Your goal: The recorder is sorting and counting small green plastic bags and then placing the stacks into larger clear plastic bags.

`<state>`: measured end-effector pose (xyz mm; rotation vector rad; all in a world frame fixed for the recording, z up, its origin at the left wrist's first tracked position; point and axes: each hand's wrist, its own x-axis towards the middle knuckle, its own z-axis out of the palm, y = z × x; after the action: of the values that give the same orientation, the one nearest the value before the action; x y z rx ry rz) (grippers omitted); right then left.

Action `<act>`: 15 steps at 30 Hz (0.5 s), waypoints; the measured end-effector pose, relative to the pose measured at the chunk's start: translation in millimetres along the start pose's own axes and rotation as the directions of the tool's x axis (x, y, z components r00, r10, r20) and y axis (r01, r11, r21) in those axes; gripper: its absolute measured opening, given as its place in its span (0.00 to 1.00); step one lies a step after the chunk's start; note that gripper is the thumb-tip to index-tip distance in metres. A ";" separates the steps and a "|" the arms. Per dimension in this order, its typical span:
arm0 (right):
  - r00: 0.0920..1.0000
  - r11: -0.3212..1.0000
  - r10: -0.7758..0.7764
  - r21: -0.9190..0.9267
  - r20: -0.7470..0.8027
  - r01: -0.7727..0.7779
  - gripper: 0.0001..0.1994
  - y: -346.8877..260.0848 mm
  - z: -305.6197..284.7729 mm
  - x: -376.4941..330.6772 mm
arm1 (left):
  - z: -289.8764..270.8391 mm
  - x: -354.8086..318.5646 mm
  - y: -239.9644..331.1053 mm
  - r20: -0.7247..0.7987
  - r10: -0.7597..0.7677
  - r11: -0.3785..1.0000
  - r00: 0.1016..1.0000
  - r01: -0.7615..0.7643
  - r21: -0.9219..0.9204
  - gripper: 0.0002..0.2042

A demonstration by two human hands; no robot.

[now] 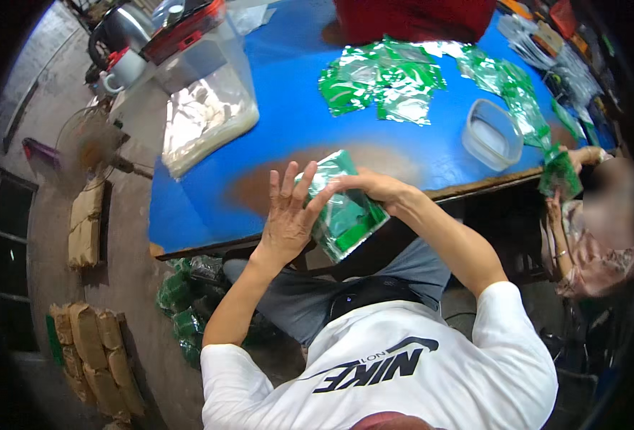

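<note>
i see my left hand (288, 218) spread wide, fingers straight and fanned, its palm laid flat against the left side of a stack of green packets (346, 208) that sits at the near edge of the blue table (295, 122), about in the middle of the view and just over my lap. my right hand (374, 188) comes in from the right and curls over the top of the same stack, fingers closed on its upper edge, so the stack is pinched between the two hands and tilts a little toward the right. the packets are shiny green with silver, pressed together in a block. farther back on the table a loose pile of the same packets (381, 82) lies spread out, well apart from my hands, and more of them trail (514, 93) toward the right side. a clear tub (492, 132) stands near that trail, toward the right edge. at the far left corner a big clear bin (206, 107) holds something pale. under the table, by my left knee, green bundles (181, 294) lie on the floor, and brown sacks (91, 351) sit further left. at the right edge another person's hand (582, 156) holds a green packet (559, 172) of its own.
</note>
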<state>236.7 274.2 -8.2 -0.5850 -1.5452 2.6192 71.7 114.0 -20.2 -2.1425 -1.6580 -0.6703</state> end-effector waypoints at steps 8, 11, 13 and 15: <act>0.993 0.995 -0.095 0.007 -0.075 0.095 0.29 28.1 -24.9 2.8 | 24.7 6.5 -46.1 -0.074 -0.154 0.988 0.985 0.156 0.021 0.31; 0.891 0.827 -0.331 0.359 -0.310 0.432 0.40 30.6 -53.3 10.6 | 15.6 15.7 -137.5 -0.255 -0.546 0.838 0.798 0.526 -0.145 0.27; 0.892 0.795 -0.347 0.414 -0.289 0.443 0.40 27.4 -53.8 12.4 | 11.2 -6.1 -204.2 -0.236 -0.657 0.752 0.716 0.644 -0.141 0.19; 0.883 0.783 -0.296 0.437 -0.365 0.443 0.42 27.6 -51.0 11.4 | -1.2 20.7 -173.1 -0.069 -0.750 0.641 0.658 0.699 -0.317 0.20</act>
<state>247.8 305.5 -57.1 -0.5025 -0.7337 2.3543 -91.6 174.0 -9.8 -1.3837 -2.4296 -1.3484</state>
